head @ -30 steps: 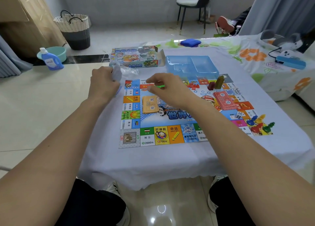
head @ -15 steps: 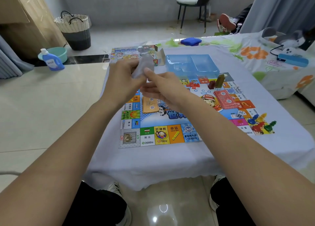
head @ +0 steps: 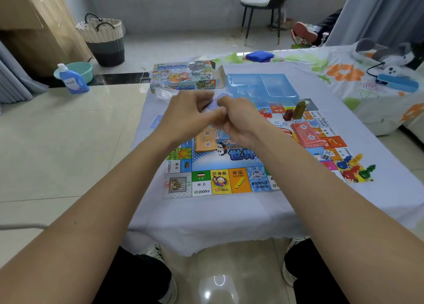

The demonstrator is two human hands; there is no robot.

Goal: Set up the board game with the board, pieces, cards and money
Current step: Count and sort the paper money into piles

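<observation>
The colourful game board [head: 220,179] lies flat on the cloth-covered table. Above its far left part, my left hand [head: 185,117] and my right hand [head: 238,122] meet and together hold a small stack of blue cards [head: 214,101]. On the board lie a tan card stack [head: 205,143], a red money stack [head: 308,133], a white die [head: 327,154], small red and olive buildings [head: 296,112] and coloured pawns [head: 353,168] at the near right corner. One blue card [head: 157,121] lies on the cloth left of the board.
The game box [head: 183,77] and a clear blue plastic tray [head: 261,89] sit at the table's far side, with a crumpled clear bag [head: 165,93] near the box. A blue device with a cable [head: 397,84] lies on the bed at right. Detergent bottle [head: 72,81] stands on the floor.
My hands have come together over the board. The clear bag my left hand held now lies by the box, and a blue card stack is between both hands.
</observation>
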